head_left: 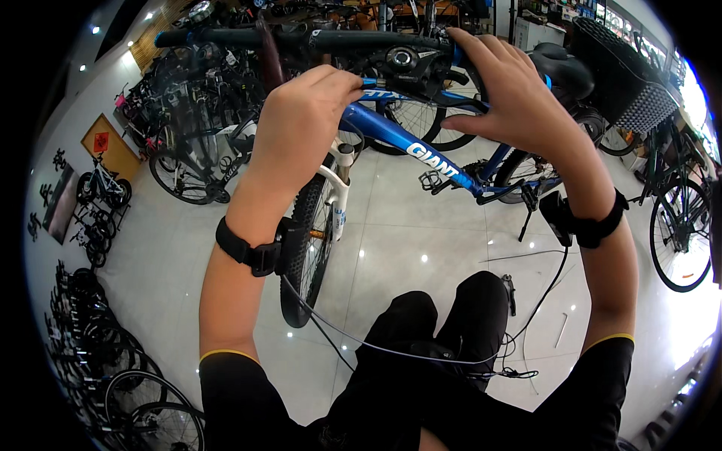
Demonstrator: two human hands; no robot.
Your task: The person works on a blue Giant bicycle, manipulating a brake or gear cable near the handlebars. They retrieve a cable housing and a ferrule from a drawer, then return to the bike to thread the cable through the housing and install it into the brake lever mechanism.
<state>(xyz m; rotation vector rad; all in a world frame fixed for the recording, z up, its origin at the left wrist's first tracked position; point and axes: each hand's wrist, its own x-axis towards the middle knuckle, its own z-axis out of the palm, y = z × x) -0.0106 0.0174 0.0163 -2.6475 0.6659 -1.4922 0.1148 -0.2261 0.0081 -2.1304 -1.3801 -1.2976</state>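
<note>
A blue bicycle frame (398, 135) with a white front fork (340, 188) stands before me. Its black handlebar (331, 39) runs across the top of the view. My left hand (308, 105) pinches a thin blue-and-silver cable fitting (371, 83) beside the black shifter (410, 64). The fingertips partly hide it. My right hand (508, 83) curls its fingers over the handlebar's right end, the thumb apart below, with the black brake lever (459, 100) between. The knobby front tyre (299, 270) is turned toward me, left of my knees.
A long grey cable (361, 342) crosses my lap, and thin loose wires and a hex key (562, 329) lie on the tiled floor (421, 248). Several bicycles (184, 177) crowd the left and back. At right stand a black basket (639, 98) and another bicycle (681, 233).
</note>
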